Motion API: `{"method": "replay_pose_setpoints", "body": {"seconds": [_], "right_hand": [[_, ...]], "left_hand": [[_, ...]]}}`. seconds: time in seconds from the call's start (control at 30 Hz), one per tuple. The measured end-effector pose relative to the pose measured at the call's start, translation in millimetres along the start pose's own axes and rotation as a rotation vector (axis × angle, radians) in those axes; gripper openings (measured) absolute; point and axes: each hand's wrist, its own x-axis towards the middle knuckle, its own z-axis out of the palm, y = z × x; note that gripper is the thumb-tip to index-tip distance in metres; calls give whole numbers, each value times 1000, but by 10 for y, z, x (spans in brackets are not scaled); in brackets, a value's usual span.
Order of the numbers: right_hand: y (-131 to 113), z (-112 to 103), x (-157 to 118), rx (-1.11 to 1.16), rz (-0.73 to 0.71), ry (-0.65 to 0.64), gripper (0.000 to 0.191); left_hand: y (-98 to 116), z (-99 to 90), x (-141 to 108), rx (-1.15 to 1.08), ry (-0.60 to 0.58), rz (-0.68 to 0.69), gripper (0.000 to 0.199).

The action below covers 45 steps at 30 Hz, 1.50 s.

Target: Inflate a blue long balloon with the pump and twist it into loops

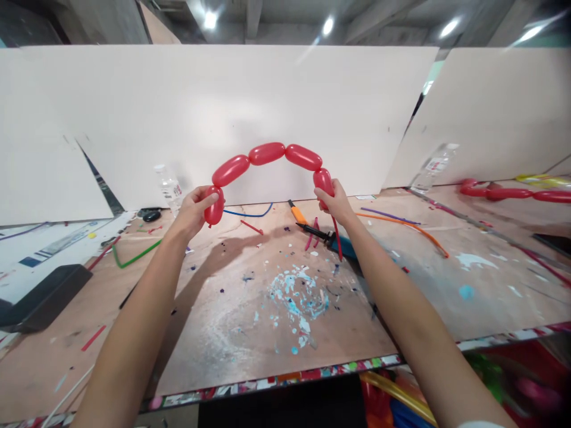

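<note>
A red twisting balloon [266,154], twisted into several sausage-shaped segments, arches in the air between my two hands. My left hand [193,208] grips its knotted end segment. At the other end, my right hand [338,201] is closed around the last inflated segment. A thin uninflated red tail hangs below my right hand. Behind and beneath that hand, a blue and black balloon pump [332,239] lies on the table, partly hidden by my right forearm. An orange-handled cutter [298,212] lies beside the pump's nozzle.
The wooden table [241,309] has paint splotches and balloon scraps. Uninflated balloons lie about: green [136,257], blue [250,214] and orange [413,224]. Plastic bottles [168,187] stand near a white partition [134,107]. A black box [47,297] sits left; another red balloon [513,193] lies right.
</note>
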Motion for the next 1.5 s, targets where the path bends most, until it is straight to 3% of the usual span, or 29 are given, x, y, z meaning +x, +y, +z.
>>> {"method": "replay_pose_setpoints", "body": {"seconds": [0.13, 0.47, 0.77, 1.5], "right_hand": [[-14, 21, -5, -25, -53, 38, 46], [-67, 105, -37, -94, -60, -29, 37], [-110, 173, -82, -62, -57, -80, 34], [-128, 259, -136, -119, -33, -145, 37]], "left_hand": [[3, 26, -4, -10, 5, -22, 39], [25, 87, -30, -41, 10, -110, 41], [-11, 73, -30, 52, -55, -82, 40], [-4, 56, -22, -15, -73, -119, 39]]}}
